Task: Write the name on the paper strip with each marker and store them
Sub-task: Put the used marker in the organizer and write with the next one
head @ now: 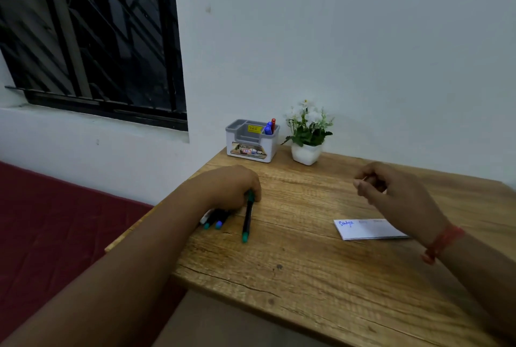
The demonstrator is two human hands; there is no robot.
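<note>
My left hand rests on the wooden table with its fingers closed around the top of a green-capped marker, whose length lies on the wood. Under that hand lie several more markers, green and blue tipped. A white paper strip with blue writing at its left end lies to the right. My right hand hovers above the strip, fingers loosely curled, holding nothing I can see. A grey organiser at the back holds a blue marker and a red marker.
A small white pot of white flowers stands right of the organiser against the wall. The table's left edge drops to a dark red surface. A barred window is at upper left.
</note>
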